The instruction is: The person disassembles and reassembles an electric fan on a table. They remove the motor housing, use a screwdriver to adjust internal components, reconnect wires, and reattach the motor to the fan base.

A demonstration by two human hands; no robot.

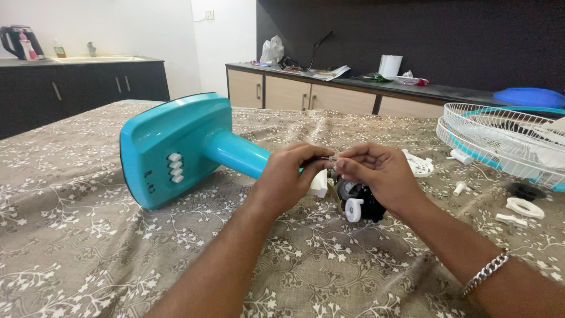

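Far left, the teal fan base [170, 147] lies on its side on the patterned tablecloth [70, 235], white buttons [175, 167] facing me, its neck [238, 154] running right toward my hands. My left hand [288, 176] sits at the end of that neck, thumb and forefinger pressed together on a small metal shaft [329, 158], which looks like a pin or screw but is too small to tell. My right hand [376, 174] meets it from the other side, fingertips pinching the same little piece, the other fingers curled in. Just below them is the black motor block [362, 200] with a white knob [354, 209], resting on the cloth and partly hidden by my right hand.

Risk as I judge it: the piece is tiny and held only by fingertips, so a slip could drop it into the busy cloth pattern, hard to find. The base lies on its edge and could rock if I tug the neck.

Right of my hands: a white plastic cap [419, 165], small white pegs [459, 188], a white ring [525, 207], then the white wire fan guard [506, 141] at the table edge.
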